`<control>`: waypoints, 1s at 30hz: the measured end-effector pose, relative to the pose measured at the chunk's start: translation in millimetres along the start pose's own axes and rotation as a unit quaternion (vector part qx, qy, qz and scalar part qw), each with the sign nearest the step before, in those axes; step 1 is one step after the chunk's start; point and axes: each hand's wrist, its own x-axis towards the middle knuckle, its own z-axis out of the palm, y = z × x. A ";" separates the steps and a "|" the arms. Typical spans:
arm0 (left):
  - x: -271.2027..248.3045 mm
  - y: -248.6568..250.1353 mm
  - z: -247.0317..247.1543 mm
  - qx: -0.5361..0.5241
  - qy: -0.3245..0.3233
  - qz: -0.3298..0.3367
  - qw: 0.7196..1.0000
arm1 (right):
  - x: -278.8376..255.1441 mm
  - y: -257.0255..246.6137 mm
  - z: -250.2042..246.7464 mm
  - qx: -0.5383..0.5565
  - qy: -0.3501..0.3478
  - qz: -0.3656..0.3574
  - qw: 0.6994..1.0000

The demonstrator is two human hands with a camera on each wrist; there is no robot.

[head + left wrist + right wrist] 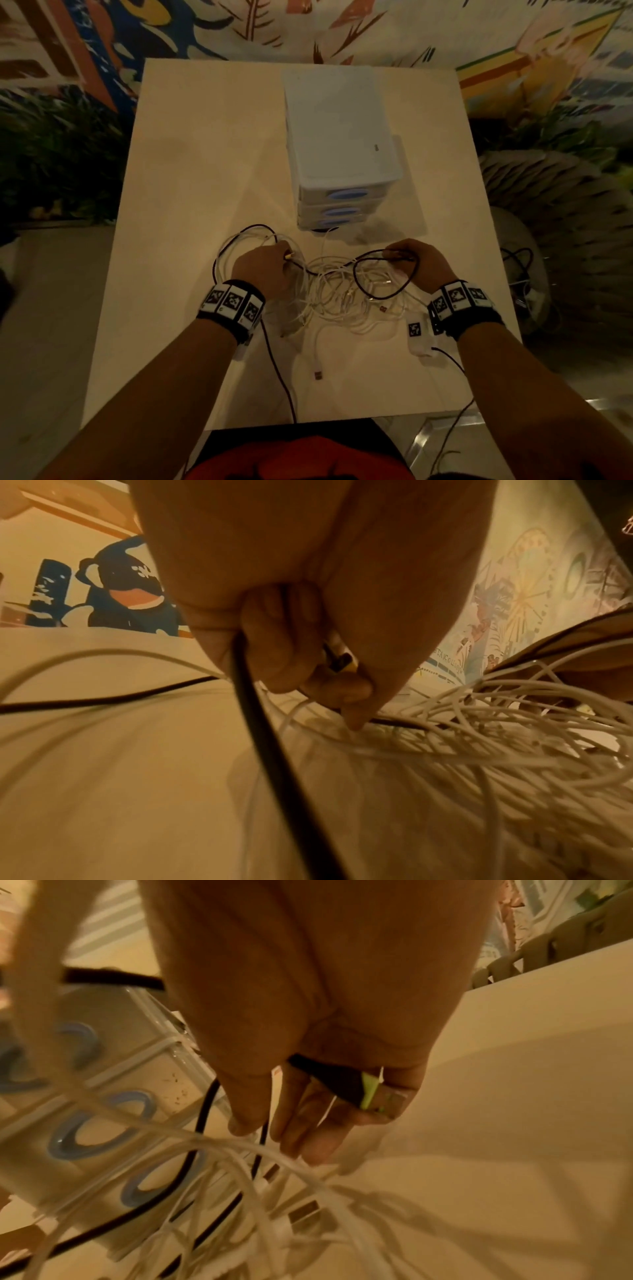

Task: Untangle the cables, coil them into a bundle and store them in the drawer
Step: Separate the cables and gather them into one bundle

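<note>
A smooth, pale rectangular tabletop carries a loose heap of thin white round cables near the middle of its near edge, interlaced with a slender black braided cable. The left hand, fingers curled, pinches a black plug with a yellow tip. The right hand clamps the black cable's other plug, green-tipped, between thumb and fingers. Behind the heap, toward the far edge, stands a glossy white plastic three-drawer unit with oval blue handles, all drawers closed.
</note>
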 end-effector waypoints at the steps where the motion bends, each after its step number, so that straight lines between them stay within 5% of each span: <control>1: -2.1 -0.2 -2.5 -0.012 0.019 -0.001 1.000 | 0.7 2.9 -1.1 -0.016 -0.004 0.011 1.000; 5: -15.2 -0.7 -8.4 -0.075 0.122 -0.011 0.990 | -1.2 6.1 -13.7 0.002 -0.006 0.070 0.998; 9: -30.2 5.9 -17.2 -0.109 0.197 -0.007 0.974 | -14.1 9.8 -42.5 -0.043 -0.035 0.034 0.998; 14: -45.7 11.0 -26.8 -0.143 0.225 0.030 0.963 | -42.1 -66.0 -54.6 -0.040 0.170 -0.148 0.973; 18: -53.7 15.9 -28.6 -0.136 0.244 0.048 0.959 | -51.6 -141.2 1.4 -0.016 0.041 -0.289 0.956; 24: -63.1 16.2 -26.9 -0.110 0.270 0.082 0.953 | -21.0 -171.0 51.4 -0.114 -0.166 -0.223 0.954; 30: -75.3 13.7 -24.8 -0.103 0.241 0.088 0.961 | -23.1 -158.9 40.5 -0.150 -0.182 -0.251 0.939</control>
